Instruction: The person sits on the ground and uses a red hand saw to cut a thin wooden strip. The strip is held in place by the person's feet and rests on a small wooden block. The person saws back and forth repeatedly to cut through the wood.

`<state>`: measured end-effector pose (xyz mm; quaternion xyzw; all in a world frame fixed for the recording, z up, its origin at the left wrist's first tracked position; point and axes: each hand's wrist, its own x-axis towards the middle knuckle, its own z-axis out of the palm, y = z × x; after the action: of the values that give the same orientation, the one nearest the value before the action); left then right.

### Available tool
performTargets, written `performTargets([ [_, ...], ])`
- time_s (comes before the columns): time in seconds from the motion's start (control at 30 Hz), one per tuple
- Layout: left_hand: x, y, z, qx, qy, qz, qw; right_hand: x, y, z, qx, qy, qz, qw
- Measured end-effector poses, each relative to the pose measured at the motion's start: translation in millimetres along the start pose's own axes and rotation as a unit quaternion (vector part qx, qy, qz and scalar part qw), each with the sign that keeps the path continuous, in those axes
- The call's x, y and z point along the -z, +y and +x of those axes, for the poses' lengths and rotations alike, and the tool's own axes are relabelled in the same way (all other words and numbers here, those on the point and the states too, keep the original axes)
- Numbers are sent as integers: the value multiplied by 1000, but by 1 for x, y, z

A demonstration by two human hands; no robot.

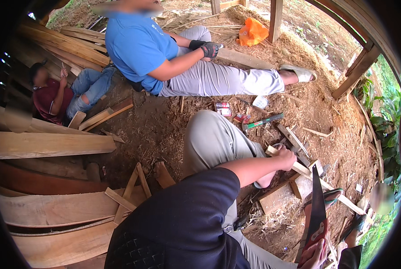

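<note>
My left hand (284,158) is closed around a narrow wooden strip (342,197), close to its far left end. The strip slants down to the right, over a short wooden block (276,198) on the ground. In my right hand (314,255), at the lower right, is the red handle of a handsaw (317,201). Its dark blade points up and crosses the strip to the right of my left hand; whether the teeth touch the wood I cannot tell. My feet, in sandals, are on either side of the block.
A hammer (265,121) with a green handle lies beyond my knee. A person in a blue shirt (137,45) and dark gloves sits ahead; another person (52,98) sits at far left. Boards (52,144) are stacked at left. An orange bag (253,32) lies near a post (275,20).
</note>
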<state>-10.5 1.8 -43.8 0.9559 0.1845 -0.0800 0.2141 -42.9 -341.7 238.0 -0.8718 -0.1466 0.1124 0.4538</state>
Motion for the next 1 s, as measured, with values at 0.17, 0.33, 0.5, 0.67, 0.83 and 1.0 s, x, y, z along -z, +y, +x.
performTargets([
  [0.17, 19, 22, 13, -6, -42, 53, 998, 1, 106, 15, -102, 80, 164, 978],
  [0.33, 35, 26, -1, 40, -43, -37, 998, -13, 88, 3, -172, 70, 259, 948],
  [0.5, 26, 3, 4, 34, -40, 46, 998, 6, 34, -8, -160, 11, 243, 957],
  [0.67, 20, 18, 12, -13, -33, 46, 998, -31, 63, 2, -153, 49, 263, 951],
  [0.83, 16, 0, 4, 0, -10, 47, 999, -2, 27, -10, -171, 28, 229, 958],
  [1.0, 18, 4, 6, 14, -19, 40, 999, -26, 25, 7, -199, 53, 216, 954],
])
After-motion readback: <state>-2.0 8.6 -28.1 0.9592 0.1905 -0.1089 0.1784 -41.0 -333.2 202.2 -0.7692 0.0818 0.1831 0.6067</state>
